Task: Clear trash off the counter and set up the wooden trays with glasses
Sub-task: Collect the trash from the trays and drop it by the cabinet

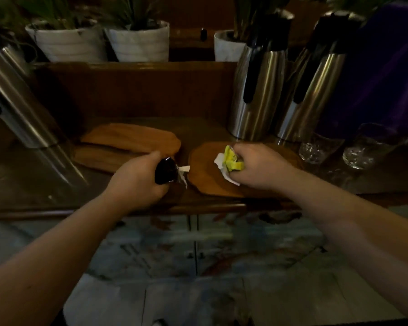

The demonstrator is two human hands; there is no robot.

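Note:
My left hand [137, 182] is closed around a dark shiny wrapper [165, 170] with a white scrap sticking out, near the counter's front edge. My right hand [259, 165] grips crumpled yellow and white paper trash [230, 161] above a round wooden tray [210, 180]. A longer wooden tray [130, 137] lies to the left, stacked on another wooden board [97, 156]. Two clear glasses [316, 149] [363, 149] stand on the counter at the right, apart from both hands.
Two steel thermos jugs [259, 90] [313, 90] stand behind the round tray, and a third [17, 97] leans in at the left. White plant pots [137, 41] line the raised shelf behind. A purple cloth [382, 67] hangs at the far right. The counter's wooden edge [198, 205] runs below my hands.

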